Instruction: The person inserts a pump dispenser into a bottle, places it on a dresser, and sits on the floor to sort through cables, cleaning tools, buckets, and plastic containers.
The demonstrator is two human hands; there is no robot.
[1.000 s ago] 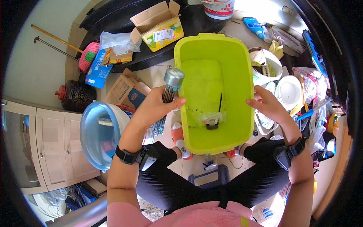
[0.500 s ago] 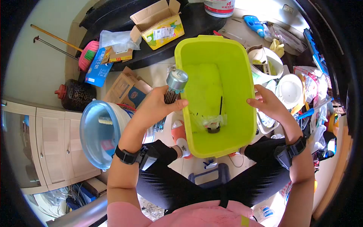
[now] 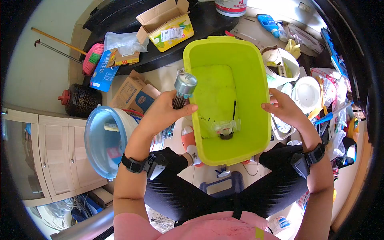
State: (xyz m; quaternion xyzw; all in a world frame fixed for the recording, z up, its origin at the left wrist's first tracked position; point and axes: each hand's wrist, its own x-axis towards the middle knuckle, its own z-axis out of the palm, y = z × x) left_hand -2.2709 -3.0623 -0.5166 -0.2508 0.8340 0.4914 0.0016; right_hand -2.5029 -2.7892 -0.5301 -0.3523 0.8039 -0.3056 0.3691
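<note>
A lime-green plastic tub [image 3: 224, 98] is held in front of me, tilted so its inside faces me. At its left edge, the thumb of my left hand [image 3: 166, 114] presses on the rim, its other fingers mostly hidden. My right hand [image 3: 286, 108] is closed at the right rim, fingers bent around the side. In the tub lie a small clear plastic piece with a dark round base [image 3: 226, 135], a thin black stick [image 3: 234, 110] and dark specks. Beside my left hand shows a round silver cap [image 3: 186, 83] over a ribbed body; whether my fingers touch it I cannot tell.
A blue basin [image 3: 96, 144] holding a brush stands left. Cartons, one an open yellow box [image 3: 173, 34], lie ahead on and beside a black ledge [image 3: 132, 66]. On the right are a white bucket [image 3: 294, 68] and clutter. A dark blue stool [image 3: 224, 188] sits between my legs.
The tub and both hands have shifted very slightly, the tub a little up and left. My grip looks the same.
</note>
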